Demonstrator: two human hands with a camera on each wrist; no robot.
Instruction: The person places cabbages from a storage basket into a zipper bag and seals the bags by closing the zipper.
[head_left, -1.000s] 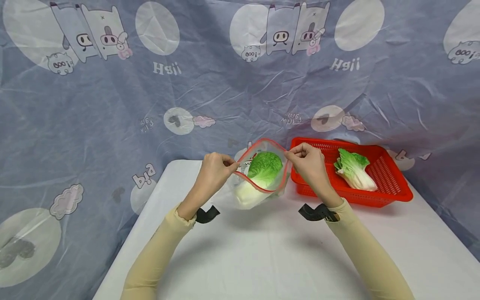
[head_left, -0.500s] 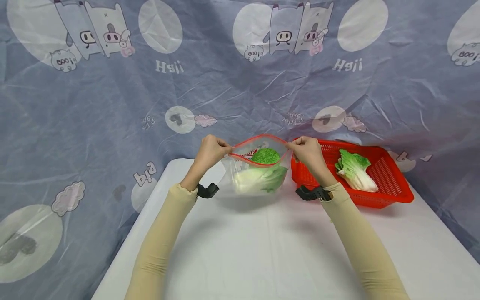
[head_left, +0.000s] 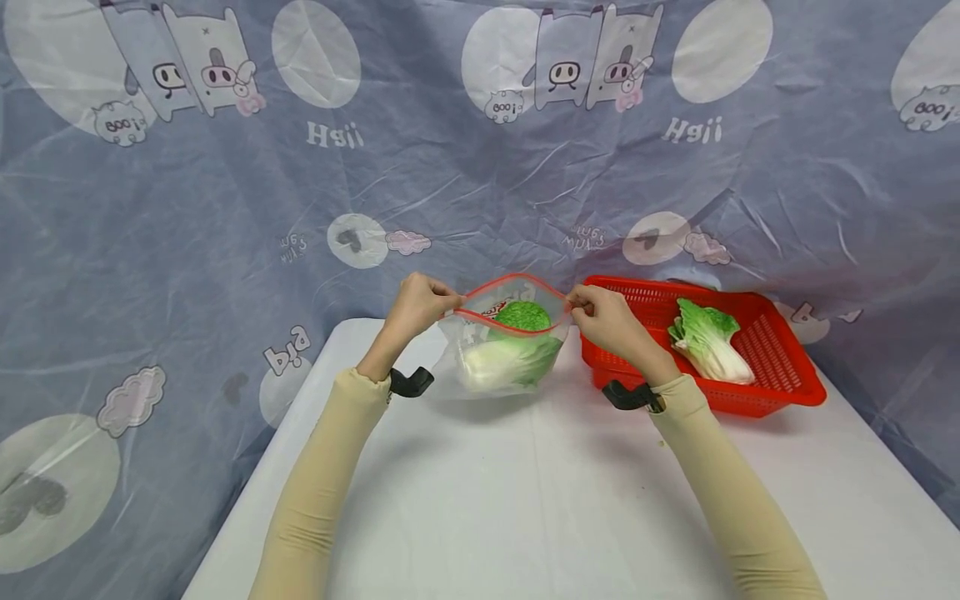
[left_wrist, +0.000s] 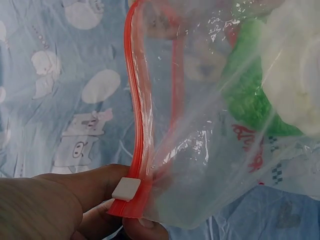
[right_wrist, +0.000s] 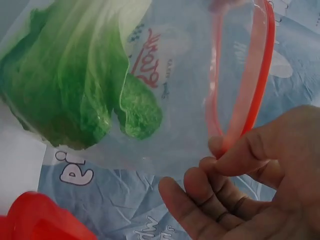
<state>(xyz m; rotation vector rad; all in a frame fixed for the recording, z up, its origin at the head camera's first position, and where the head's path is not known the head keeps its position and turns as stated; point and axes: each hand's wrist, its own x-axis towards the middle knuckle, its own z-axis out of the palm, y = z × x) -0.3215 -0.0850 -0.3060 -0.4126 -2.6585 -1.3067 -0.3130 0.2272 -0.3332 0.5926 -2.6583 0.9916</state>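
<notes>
Left hand (head_left: 420, 305) and right hand (head_left: 606, 317) pinch the clear red-zippered plastic bag (head_left: 504, 346); the green-and-white cabbage (head_left: 501, 360) inside could tip it sideways and spill out.

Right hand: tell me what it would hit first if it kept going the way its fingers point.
The right hand points left along the bag's red zip rim, which it pinches. Going on, it would probably meet the bagged cabbage first, then the left hand; depth is uncertain.

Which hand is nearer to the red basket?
Right. The right hand pinches the bag's end right beside the red basket's near corner; the left hand pinches the opposite end, a bag's width farther away.
</notes>
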